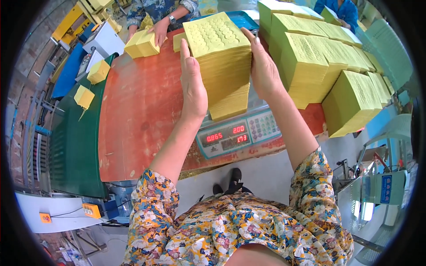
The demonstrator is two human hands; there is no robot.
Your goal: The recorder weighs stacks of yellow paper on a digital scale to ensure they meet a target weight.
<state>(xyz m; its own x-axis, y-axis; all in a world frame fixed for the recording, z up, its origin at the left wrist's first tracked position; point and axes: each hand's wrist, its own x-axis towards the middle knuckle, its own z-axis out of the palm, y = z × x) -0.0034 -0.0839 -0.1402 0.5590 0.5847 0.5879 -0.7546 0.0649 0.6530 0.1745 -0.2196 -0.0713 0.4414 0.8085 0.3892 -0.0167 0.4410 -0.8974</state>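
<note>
A tall stack of yellow paper sheets point(226, 77), embossed with rows of round coin-like patterns on top, stands upright between my palms. My left hand point(194, 86) lies flat along its left side, fingers straight and pointing away from me. Against the right side presses my right hand point(265, 71), its fingers partly hidden behind the stack. Below the stack is a digital scale point(239, 135) with a lit red display and a keypad. The stack's foot appears to be on the scale, whose platform is mostly covered.
Several more yellow paper stacks point(306, 66) crowd the red table point(137, 119) on the right. Across the table, a co-worker's hands point(160, 32) hold smaller yellow bundles point(143, 43). Two yellow bundles sit on a green conveyor belt point(80, 133) at left. Another person in blue is at far right.
</note>
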